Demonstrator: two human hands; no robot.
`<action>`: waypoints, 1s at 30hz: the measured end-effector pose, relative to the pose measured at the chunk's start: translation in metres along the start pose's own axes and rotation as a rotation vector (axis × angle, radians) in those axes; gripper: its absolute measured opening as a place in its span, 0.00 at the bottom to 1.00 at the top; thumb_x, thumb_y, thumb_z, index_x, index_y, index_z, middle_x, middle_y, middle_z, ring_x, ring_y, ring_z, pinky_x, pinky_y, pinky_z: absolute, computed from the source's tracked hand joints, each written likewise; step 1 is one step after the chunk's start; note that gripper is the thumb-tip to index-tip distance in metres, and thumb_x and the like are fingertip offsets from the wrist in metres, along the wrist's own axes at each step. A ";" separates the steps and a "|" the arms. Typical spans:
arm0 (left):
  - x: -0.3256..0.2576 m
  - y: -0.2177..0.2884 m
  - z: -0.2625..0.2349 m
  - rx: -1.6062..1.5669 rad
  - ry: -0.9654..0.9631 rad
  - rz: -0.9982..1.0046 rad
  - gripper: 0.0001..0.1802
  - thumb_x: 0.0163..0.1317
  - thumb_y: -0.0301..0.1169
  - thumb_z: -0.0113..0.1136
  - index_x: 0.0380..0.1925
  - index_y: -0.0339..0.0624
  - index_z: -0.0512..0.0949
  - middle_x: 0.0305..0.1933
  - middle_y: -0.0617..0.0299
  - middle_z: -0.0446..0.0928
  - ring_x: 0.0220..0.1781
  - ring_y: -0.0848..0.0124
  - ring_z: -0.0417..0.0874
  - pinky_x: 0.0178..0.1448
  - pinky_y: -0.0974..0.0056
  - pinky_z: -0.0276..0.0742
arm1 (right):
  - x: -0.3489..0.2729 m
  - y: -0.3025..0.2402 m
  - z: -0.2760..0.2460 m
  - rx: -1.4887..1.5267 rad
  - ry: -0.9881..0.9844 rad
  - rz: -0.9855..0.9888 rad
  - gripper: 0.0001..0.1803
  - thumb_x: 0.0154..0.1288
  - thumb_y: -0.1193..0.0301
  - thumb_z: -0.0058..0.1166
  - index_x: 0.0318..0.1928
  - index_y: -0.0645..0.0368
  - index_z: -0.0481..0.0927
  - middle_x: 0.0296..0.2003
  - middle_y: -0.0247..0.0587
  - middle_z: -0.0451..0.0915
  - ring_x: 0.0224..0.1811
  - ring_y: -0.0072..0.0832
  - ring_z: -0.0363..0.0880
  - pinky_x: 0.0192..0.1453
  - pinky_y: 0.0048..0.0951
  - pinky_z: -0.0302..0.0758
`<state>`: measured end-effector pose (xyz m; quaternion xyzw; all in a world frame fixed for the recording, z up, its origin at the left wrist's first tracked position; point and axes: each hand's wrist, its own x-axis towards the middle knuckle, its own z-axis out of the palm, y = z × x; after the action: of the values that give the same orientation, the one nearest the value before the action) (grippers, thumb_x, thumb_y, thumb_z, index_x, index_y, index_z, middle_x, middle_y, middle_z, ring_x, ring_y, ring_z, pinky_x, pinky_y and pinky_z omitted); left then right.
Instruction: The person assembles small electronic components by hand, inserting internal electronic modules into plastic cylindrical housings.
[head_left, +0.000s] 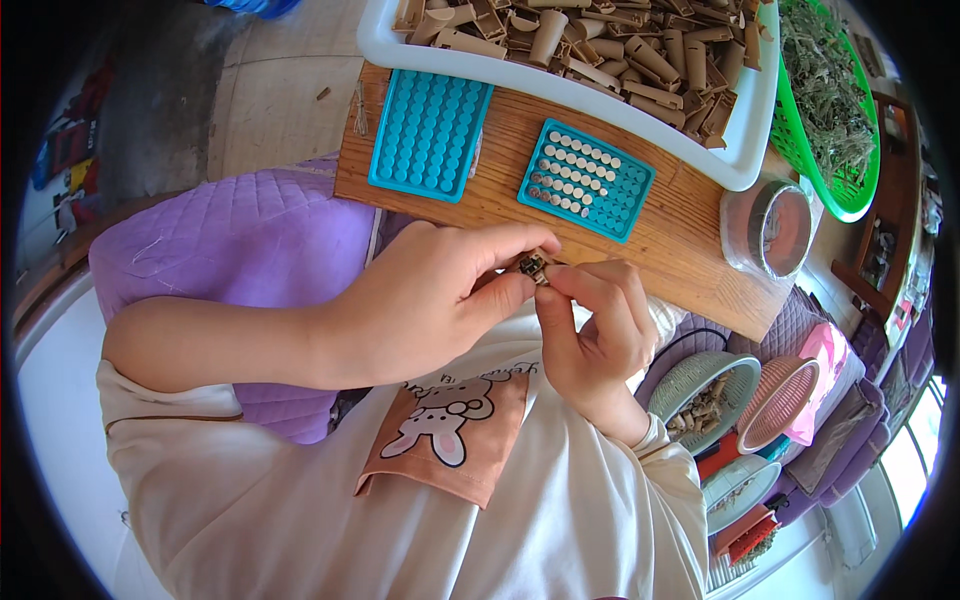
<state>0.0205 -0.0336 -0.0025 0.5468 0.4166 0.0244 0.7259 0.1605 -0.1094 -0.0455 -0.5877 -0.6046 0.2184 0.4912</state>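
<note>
Bright, even daylight, soft shadows; sharp centre, strong fisheye bending and dark vignette at edges

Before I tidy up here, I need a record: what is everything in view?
Wooden board: one, brown, across the lap.
Perforated trays: two, teal; empty one on the board's left, partly filled one at its middle.
Tub: one, white, behind the board, full of tan paper tubes.
Basket: one, green, far right, holding dried herb.
Round tin: one, board's right end.
Small baskets: grey-green and pink, lower right.
Cushion: purple, left.
Small piece: one, dark, pinched between both hands.
Hands: left hand, right hand.
</note>
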 end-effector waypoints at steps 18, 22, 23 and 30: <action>-0.002 0.010 -0.001 0.093 -0.220 0.057 0.13 0.54 0.21 0.46 0.41 0.35 0.68 0.36 0.58 0.74 0.35 0.72 0.77 0.38 0.70 0.73 | 0.094 0.044 -0.048 0.293 -0.687 0.124 0.20 0.38 0.68 0.64 0.32 0.62 0.73 0.25 0.39 0.72 0.26 0.26 0.70 0.29 0.22 0.67; 0.000 0.006 -0.001 -0.217 -0.189 -0.004 0.12 0.55 0.22 0.44 0.41 0.35 0.67 0.39 0.62 0.70 0.38 0.77 0.74 0.43 0.72 0.72 | 0.133 0.071 -0.034 -0.411 -0.267 0.156 0.15 0.44 0.66 0.59 0.33 0.59 0.76 0.30 0.40 0.75 0.31 0.32 0.74 0.33 0.29 0.70; 0.001 0.005 -0.002 -0.251 -0.187 -0.002 0.12 0.56 0.22 0.44 0.41 0.34 0.66 0.38 0.61 0.69 0.39 0.77 0.73 0.44 0.72 0.71 | 0.139 0.081 -0.031 -0.801 -0.189 0.022 0.12 0.46 0.66 0.57 0.33 0.58 0.76 0.31 0.41 0.76 0.33 0.35 0.74 0.34 0.32 0.70; 0.001 0.005 -0.003 -0.225 -0.202 -0.045 0.11 0.58 0.25 0.45 0.41 0.34 0.66 0.37 0.61 0.69 0.39 0.77 0.73 0.43 0.72 0.72 | 0.148 0.092 -0.016 -0.917 -0.305 0.110 0.07 0.49 0.69 0.52 0.28 0.58 0.75 0.28 0.41 0.75 0.37 0.38 0.73 0.35 0.36 0.70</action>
<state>0.0210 -0.0290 0.0009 0.4522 0.3483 -0.0007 0.8211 0.2454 0.0417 -0.0662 -0.7361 -0.6716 0.0388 0.0752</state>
